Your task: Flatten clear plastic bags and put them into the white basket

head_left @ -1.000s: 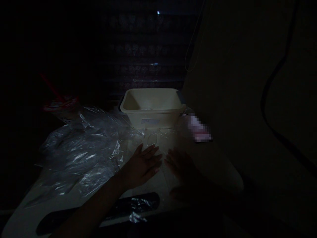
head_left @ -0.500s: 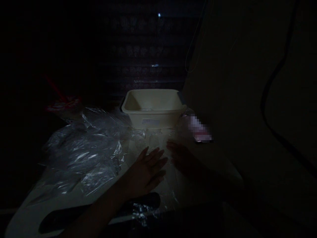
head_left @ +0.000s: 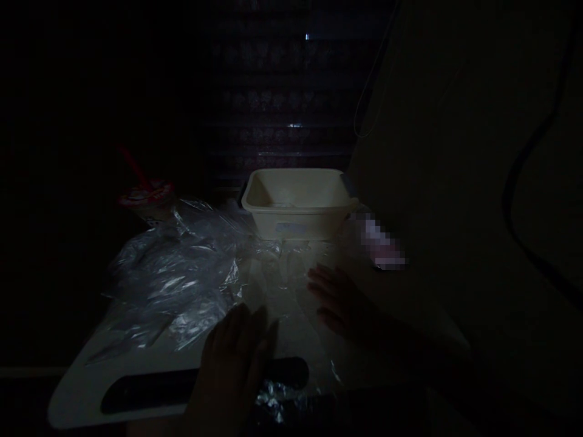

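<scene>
The scene is very dark. My left hand (head_left: 232, 352) is over the front of a white board (head_left: 75, 388), beside its long dark slot (head_left: 146, 389); its fingers look extended and apart, slightly blurred, with nothing visible in them. Near the middle right, my right hand (head_left: 339, 300) lies low over the surface with fingers spread. Between the hands a thin clear plastic sheet or bag (head_left: 285, 285) lies flat, its edges hard to make out. To the left is a crumpled heap of clear plastic bags (head_left: 173, 267).
A cream plastic basin (head_left: 298, 224) stands at the back. Behind the heap is a cup with a red lid and straw (head_left: 148, 194). A pixelated pinkish item (head_left: 385, 246) lies right of the basin. A dark cable (head_left: 512, 182) hangs along the right wall.
My left hand has pulled back toward the front edge, away from the middle of the sheet. My right hand stays in nearly the same place. The whole view has shifted slightly.
</scene>
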Demonstrator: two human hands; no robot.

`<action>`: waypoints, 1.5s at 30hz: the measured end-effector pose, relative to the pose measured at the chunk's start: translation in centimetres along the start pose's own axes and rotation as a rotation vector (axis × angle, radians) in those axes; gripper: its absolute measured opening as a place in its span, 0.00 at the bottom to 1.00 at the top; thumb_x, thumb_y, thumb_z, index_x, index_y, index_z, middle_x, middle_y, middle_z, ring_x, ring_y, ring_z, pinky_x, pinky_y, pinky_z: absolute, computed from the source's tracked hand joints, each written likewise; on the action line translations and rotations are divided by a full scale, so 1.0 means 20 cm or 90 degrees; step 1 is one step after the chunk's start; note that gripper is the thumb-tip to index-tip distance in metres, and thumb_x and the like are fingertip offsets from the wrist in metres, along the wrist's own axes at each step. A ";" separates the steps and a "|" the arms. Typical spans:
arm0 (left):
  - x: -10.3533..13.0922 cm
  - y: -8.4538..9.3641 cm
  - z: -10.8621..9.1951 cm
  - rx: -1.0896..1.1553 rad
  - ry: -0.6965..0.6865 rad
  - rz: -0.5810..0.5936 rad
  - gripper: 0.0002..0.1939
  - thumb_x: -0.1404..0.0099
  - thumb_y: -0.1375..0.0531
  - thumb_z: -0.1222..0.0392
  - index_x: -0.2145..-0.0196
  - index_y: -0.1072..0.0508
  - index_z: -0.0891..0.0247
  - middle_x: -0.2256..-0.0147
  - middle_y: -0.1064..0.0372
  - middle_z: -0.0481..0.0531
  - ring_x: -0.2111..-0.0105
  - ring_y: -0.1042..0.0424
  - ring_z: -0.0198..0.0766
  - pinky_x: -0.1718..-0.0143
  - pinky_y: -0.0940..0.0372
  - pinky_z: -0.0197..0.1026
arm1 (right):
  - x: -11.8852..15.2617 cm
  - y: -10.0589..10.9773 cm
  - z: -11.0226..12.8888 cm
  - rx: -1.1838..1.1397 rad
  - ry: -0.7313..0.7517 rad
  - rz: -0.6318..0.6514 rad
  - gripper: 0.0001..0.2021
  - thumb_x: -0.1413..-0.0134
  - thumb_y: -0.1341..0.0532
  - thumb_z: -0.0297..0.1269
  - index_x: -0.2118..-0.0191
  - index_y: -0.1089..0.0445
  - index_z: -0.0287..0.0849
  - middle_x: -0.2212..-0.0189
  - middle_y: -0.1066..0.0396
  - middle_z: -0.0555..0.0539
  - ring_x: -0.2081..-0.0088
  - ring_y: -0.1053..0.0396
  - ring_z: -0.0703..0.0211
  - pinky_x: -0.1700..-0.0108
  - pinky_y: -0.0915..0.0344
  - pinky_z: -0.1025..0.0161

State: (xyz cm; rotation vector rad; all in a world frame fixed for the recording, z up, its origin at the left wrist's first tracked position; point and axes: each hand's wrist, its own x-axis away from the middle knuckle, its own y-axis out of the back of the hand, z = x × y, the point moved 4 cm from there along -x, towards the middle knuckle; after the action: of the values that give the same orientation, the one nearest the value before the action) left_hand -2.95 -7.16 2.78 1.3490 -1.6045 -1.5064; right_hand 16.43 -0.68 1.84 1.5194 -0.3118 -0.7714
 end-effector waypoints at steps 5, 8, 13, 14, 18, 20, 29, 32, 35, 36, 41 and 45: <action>-0.09 -0.09 0.05 -0.036 0.014 -0.048 0.18 0.40 0.54 0.59 0.52 0.41 0.56 0.53 0.41 0.57 0.50 0.50 0.53 0.58 0.47 0.60 | 0.04 -0.02 0.00 -0.009 -0.009 0.035 0.20 0.49 0.51 0.40 0.50 0.45 0.42 0.47 0.50 0.42 0.45 0.59 0.52 0.49 0.55 0.48; -0.14 -0.07 0.05 0.007 0.004 -0.068 0.15 0.40 0.55 0.60 0.56 0.37 0.56 0.56 0.38 0.55 0.51 0.48 0.50 0.57 0.48 0.58 | 0.05 -0.01 -0.01 -0.006 -0.009 0.035 0.20 0.50 0.50 0.40 0.50 0.44 0.42 0.47 0.50 0.42 0.45 0.59 0.50 0.49 0.55 0.47; -0.20 -0.03 0.04 0.098 0.060 -0.035 0.13 0.40 0.54 0.58 0.62 0.33 0.59 0.62 0.35 0.52 0.54 0.43 0.46 0.56 0.46 0.55 | 0.05 -0.01 -0.02 -0.001 -0.022 0.029 0.20 0.49 0.51 0.38 0.49 0.47 0.41 0.47 0.52 0.42 0.44 0.61 0.51 0.49 0.56 0.49; -0.20 -0.03 0.04 0.126 0.070 -0.046 0.13 0.40 0.54 0.57 0.62 0.33 0.60 0.62 0.36 0.53 0.55 0.42 0.45 0.56 0.45 0.54 | 0.04 0.00 -0.02 -0.006 -0.020 0.022 0.20 0.49 0.51 0.38 0.49 0.46 0.41 0.47 0.51 0.42 0.44 0.61 0.51 0.48 0.56 0.49; -0.20 -0.03 0.06 0.234 0.087 -0.109 0.16 0.40 0.54 0.61 0.53 0.41 0.60 0.54 0.43 0.55 0.55 0.41 0.41 0.58 0.41 0.47 | -0.03 0.03 0.01 -0.068 -0.016 -0.031 0.18 0.51 0.50 0.35 0.52 0.43 0.39 0.51 0.44 0.42 0.48 0.52 0.52 0.50 0.52 0.51; -0.20 -0.05 0.07 0.246 0.087 -0.148 0.19 0.41 0.55 0.65 0.51 0.46 0.60 0.54 0.45 0.56 0.57 0.39 0.39 0.60 0.38 0.43 | -0.11 0.05 0.02 -0.122 -0.041 -0.059 0.16 0.52 0.49 0.31 0.55 0.39 0.38 0.57 0.38 0.42 0.54 0.44 0.55 0.53 0.47 0.54; -0.26 -0.07 0.03 0.047 -0.024 -0.216 0.23 0.47 0.53 0.75 0.53 0.45 0.63 0.57 0.43 0.57 0.55 0.43 0.44 0.59 0.38 0.47 | -0.47 -0.06 0.03 -0.596 -0.145 0.058 0.23 0.59 0.46 0.23 0.52 0.45 0.35 0.61 0.35 0.44 0.78 0.39 0.72 0.76 0.40 0.71; -0.26 -0.06 0.01 0.034 -0.033 -0.227 0.23 0.47 0.54 0.76 0.53 0.45 0.61 0.56 0.44 0.56 0.54 0.44 0.43 0.59 0.38 0.46 | -0.51 -0.07 0.04 -0.572 -0.109 0.045 0.16 0.60 0.45 0.22 0.60 0.36 0.35 0.69 0.33 0.48 0.76 0.38 0.70 0.74 0.41 0.72; -0.25 -0.06 0.03 0.076 0.021 -0.238 0.23 0.46 0.52 0.73 0.52 0.47 0.64 0.56 0.45 0.59 0.55 0.43 0.43 0.61 0.37 0.45 | -0.51 -0.06 0.05 -0.478 -0.044 -0.001 0.06 0.60 0.45 0.24 0.73 0.33 0.37 0.77 0.35 0.51 0.75 0.39 0.69 0.73 0.43 0.72; -0.25 -0.06 0.04 0.087 0.041 -0.226 0.22 0.46 0.51 0.72 0.52 0.47 0.65 0.56 0.44 0.60 0.55 0.42 0.44 0.60 0.38 0.45 | -0.50 -0.05 0.05 -0.459 -0.032 -0.014 0.05 0.60 0.45 0.24 0.74 0.33 0.37 0.78 0.36 0.52 0.76 0.40 0.70 0.73 0.43 0.72; -0.24 -0.09 0.04 0.062 0.050 -0.128 0.17 0.46 0.50 0.68 0.57 0.40 0.67 0.61 0.37 0.60 0.61 0.37 0.45 0.61 0.39 0.48 | -0.41 -0.05 0.01 -0.466 -0.048 -0.034 0.15 0.60 0.47 0.22 0.62 0.35 0.38 0.77 0.37 0.53 0.78 0.42 0.70 0.76 0.43 0.72; -0.22 -0.10 0.06 0.093 0.125 -0.147 0.20 0.44 0.52 0.66 0.52 0.46 0.69 0.69 0.33 0.58 0.70 0.32 0.42 0.71 0.36 0.44 | -0.35 -0.05 0.00 -0.379 -0.029 -0.030 0.14 0.60 0.47 0.23 0.63 0.34 0.38 0.76 0.36 0.51 0.73 0.39 0.67 0.70 0.41 0.69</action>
State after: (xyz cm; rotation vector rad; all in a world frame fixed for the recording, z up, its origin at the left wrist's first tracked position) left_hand -1.99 -2.33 1.74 1.7576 -1.4992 -1.3539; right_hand 10.99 3.78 2.84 0.9513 -0.0656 -0.8455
